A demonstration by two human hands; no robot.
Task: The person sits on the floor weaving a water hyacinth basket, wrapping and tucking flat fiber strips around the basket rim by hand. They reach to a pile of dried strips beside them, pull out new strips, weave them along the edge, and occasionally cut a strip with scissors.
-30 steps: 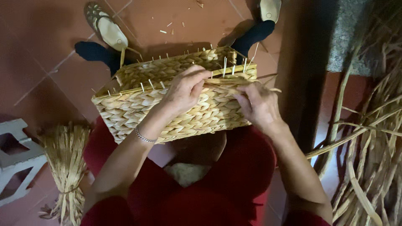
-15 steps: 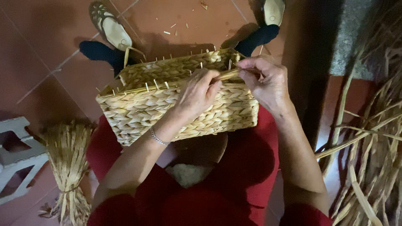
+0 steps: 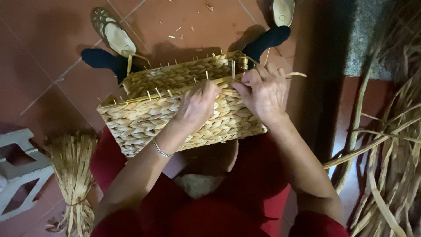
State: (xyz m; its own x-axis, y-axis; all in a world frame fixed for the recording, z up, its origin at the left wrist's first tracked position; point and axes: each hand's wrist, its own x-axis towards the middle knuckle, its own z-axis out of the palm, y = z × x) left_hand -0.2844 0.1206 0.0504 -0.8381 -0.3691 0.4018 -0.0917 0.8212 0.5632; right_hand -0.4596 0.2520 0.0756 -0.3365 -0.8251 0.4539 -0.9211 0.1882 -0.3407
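A rectangular woven straw basket [image 3: 144, 118] rests on my lap, tilted, with short stiff stakes sticking up along its rim. My left hand [image 3: 197, 105] presses on the near wall just under the rim, fingers closed on the weave. My right hand [image 3: 265, 90] grips the right end of the rim and pinches a loose straw strand [image 3: 296, 74] that juts out to the right. A thin bracelet [image 3: 161, 150] circles my left wrist. I wear a red garment [image 3: 245, 193].
A tied bundle of straw [image 3: 72, 175] lies at the lower left beside a grey plastic stool [image 3: 19, 173]. Long loose reeds [image 3: 386, 145] pile up at the right. Sandals [image 3: 112, 33] and dark-socked feet [image 3: 103, 59] sit on the red tile floor.
My right hand has climbed from the basket's right wall to the rim and pulled a strand out to the right. My left hand stays on the rim, and the basket has tilted slightly.
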